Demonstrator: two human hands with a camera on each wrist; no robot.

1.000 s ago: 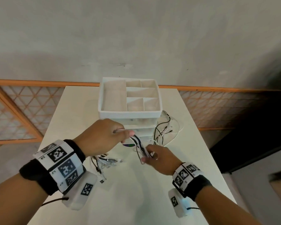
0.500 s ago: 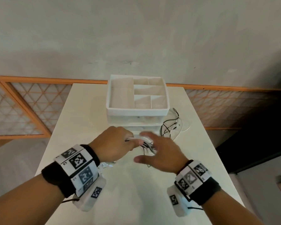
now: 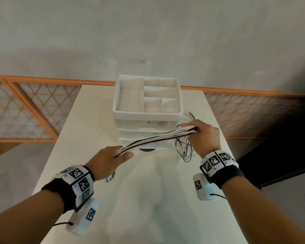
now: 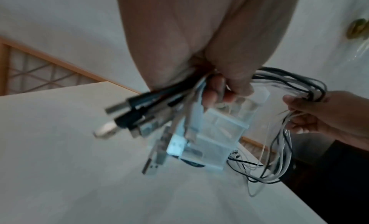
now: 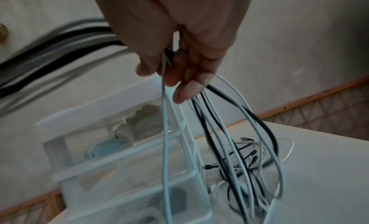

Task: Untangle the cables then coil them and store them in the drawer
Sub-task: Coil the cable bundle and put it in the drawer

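Left hand [image 3: 107, 160]: grips the cables [image 3: 155, 139] near their plugs, so the ends stay together.
Right hand [image 3: 203, 136]: curled round the same cables, stretching them straight.
Loose ends: hang onto the counter [image 3: 139, 199] beside the drawers [image 3: 144, 132].

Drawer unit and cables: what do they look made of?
Drawer unit: looks like plastic, with an opaque white top tray and clear, glossy drawers whose contents show through. Cables: white and black, likely smooth rubbery jackets, flexing freely between left hand and right hand. Plugs: metal tips, seemingly dark plastic housings; blurred.
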